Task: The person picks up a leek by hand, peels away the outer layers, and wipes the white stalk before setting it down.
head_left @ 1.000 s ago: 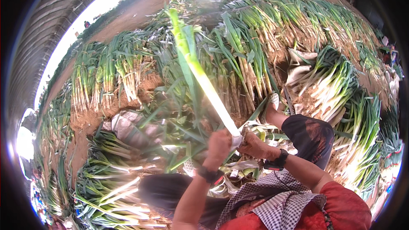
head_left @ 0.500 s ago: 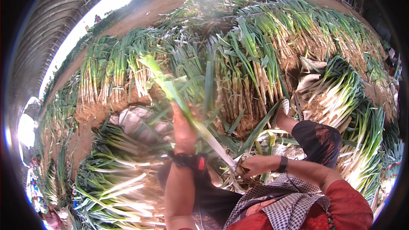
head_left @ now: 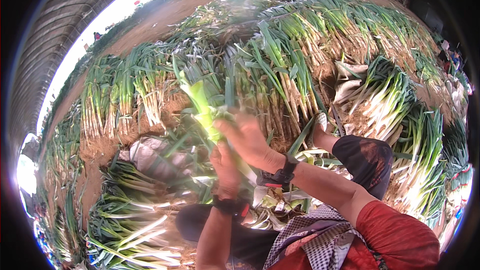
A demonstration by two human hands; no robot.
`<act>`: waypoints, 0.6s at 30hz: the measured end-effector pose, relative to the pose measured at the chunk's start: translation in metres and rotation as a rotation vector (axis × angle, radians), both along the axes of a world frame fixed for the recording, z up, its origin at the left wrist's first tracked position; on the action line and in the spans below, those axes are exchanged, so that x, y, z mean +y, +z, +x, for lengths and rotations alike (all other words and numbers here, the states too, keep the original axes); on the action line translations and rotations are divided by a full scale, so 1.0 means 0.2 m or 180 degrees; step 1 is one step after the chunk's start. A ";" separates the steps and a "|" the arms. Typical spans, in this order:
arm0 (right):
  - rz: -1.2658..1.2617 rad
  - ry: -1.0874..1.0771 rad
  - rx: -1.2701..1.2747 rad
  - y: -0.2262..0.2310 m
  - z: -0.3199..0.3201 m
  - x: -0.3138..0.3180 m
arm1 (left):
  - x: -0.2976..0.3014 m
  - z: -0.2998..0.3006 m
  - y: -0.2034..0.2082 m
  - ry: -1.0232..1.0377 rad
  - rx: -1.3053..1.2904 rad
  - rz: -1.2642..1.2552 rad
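A leek [head_left: 202, 105] slants up in front of me, its pale green top pointing away and its white shank running down behind my wrists. My left hand [head_left: 225, 165] is closed round its stalk, below the leaves. Against the leafy part just above is my right hand [head_left: 250, 140], its thumb by the green. Motion smears its fingers, so their grip on the leaves cannot be made out. Trimmed leek scraps [head_left: 275, 210] lie below the hands, between my legs.
Cleaned leeks [head_left: 135, 220] are heaped at the left, and another pile [head_left: 415, 155] lies at the right. Rows of unpeeled leeks with roots [head_left: 280, 95] stretch across the ground ahead. A pale sack [head_left: 150, 152] sits left of the hands; my shod foot [head_left: 320, 127] is to the right.
My right hand has left the root end and moved up to the leek's leafy part. The left hand has shifted slightly lower, and the leek stands steeper.
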State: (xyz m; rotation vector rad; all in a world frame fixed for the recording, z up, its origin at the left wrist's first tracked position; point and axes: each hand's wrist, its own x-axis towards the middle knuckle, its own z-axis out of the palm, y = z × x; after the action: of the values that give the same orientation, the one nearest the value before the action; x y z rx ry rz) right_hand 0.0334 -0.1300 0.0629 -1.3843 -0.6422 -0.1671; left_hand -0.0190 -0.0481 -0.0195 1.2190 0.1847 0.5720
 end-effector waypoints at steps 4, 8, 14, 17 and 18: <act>0.1004 0.0370 0.0576 0.02 0.11 -0.11 | -0.05 -0.03 -0.01 -0.0133 0.0264 0.0267; 0.2165 0.1218 0.1907 0.09 0.28 -0.30 | -0.05 -0.05 -0.07 -0.0557 0.0382 0.0347; -0.1127 0.2036 0.1018 0.05 0.27 -0.48 | -0.10 -0.08 0.00 -0.1661 0.0850 -0.0469; -0.1870 0.1754 0.0736 0.09 0.34 -0.51 | -0.12 -0.10 0.03 -0.1589 0.1311 -0.0137; -0.1246 0.1730 0.0079 0.02 0.40 -0.49 | -0.05 -0.08 -0.08 -0.1777 0.1091 -0.0135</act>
State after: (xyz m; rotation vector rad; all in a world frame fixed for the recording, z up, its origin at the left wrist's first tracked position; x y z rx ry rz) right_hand 0.1124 -0.2275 0.0666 -1.5244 -1.0437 0.4294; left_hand -0.0342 -0.0585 -0.0358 1.2527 0.1342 -0.1274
